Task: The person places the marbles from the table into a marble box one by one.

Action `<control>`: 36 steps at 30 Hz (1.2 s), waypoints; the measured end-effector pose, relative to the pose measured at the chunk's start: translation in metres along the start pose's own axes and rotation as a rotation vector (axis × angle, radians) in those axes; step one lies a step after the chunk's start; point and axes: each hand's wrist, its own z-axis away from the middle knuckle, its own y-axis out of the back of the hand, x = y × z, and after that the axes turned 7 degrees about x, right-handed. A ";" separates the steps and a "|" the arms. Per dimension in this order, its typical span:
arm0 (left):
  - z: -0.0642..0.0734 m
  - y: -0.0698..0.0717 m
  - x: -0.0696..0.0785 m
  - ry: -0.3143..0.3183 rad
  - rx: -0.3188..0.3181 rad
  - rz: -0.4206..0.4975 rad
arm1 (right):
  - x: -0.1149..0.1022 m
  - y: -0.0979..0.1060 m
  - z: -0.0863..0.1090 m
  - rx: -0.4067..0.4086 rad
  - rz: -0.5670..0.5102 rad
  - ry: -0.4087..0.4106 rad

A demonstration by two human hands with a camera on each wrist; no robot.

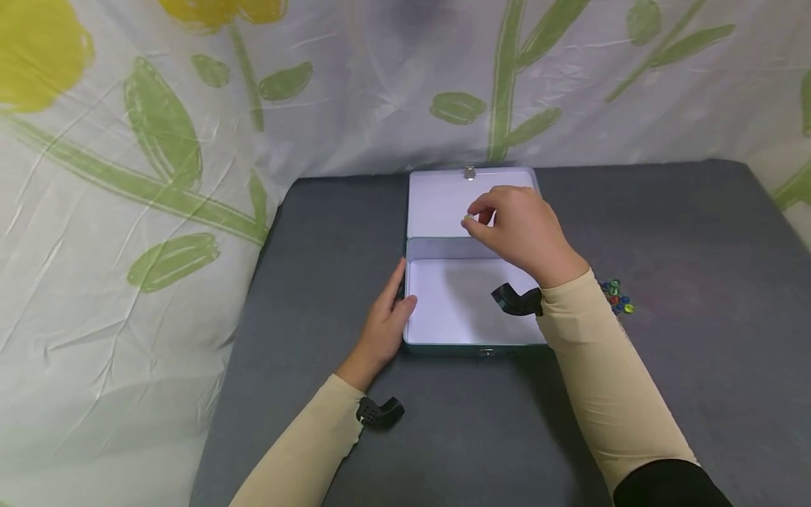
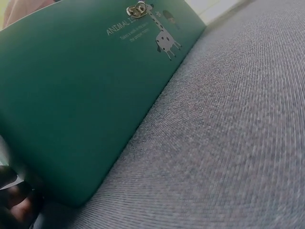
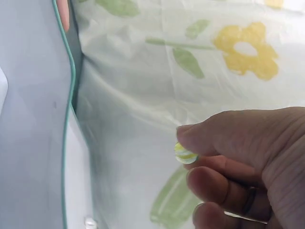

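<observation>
yellow-white striped marble | pinched, aloft | green box | lid open

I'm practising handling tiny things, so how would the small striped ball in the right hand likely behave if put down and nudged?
The striped ball would probably roll, given its round outline. Its smooth-looking surface suggests it could slip from a loose pinch. It looks tiny in the right hand, so it's likely light.
</observation>
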 end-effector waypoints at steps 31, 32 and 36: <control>0.003 0.006 0.037 0.033 -0.009 -0.049 | 0.006 -0.078 -0.009 -0.162 -0.268 0.218; 0.003 0.006 0.037 0.029 -0.005 -0.055 | 0.006 -0.079 -0.009 -0.173 -0.261 0.226; 0.003 0.006 0.036 0.021 0.004 -0.065 | 0.007 -0.085 -0.008 -0.222 -0.243 0.241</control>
